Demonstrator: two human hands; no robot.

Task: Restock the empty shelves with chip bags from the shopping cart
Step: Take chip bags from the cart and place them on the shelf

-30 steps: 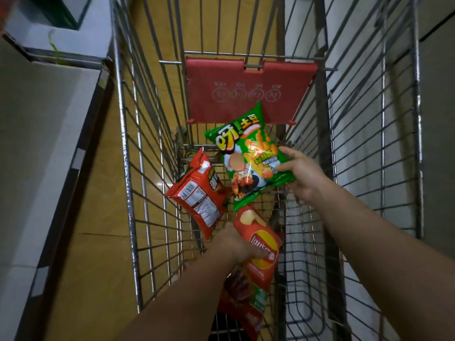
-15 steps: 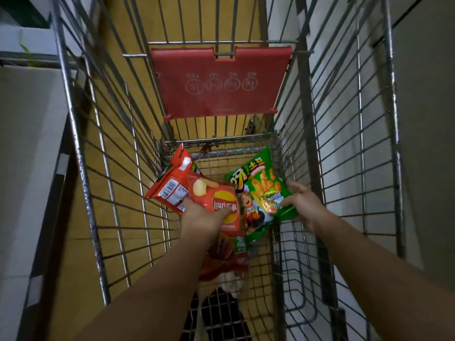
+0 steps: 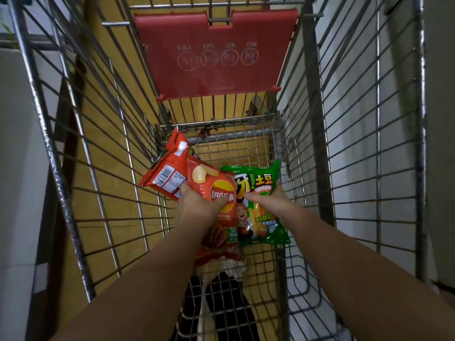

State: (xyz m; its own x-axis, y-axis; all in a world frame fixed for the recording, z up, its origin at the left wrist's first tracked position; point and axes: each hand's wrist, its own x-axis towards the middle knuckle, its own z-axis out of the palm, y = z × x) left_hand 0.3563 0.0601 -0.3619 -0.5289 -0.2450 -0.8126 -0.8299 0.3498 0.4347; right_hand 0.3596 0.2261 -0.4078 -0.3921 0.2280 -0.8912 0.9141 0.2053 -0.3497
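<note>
Inside the wire shopping cart, over yellow floor, left hand grips two red chip bags; right hand grips a green chip bag; red flap at 12 o'clock.

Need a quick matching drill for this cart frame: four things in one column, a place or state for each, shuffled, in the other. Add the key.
Things:
1. red Lay's chip bag with yellow logo
2. green potato-stick snack bag
3. red chip bag showing its barcode side
4. red plastic child-seat flap

Places or states:
A. hangs on the far end of the wire shopping cart
B. gripped by the right hand
C. front bag in the left hand
D. behind the Lay's bag, toward the cart's left wall

Pairs: 1-C, 2-B, 3-D, 4-A
</note>
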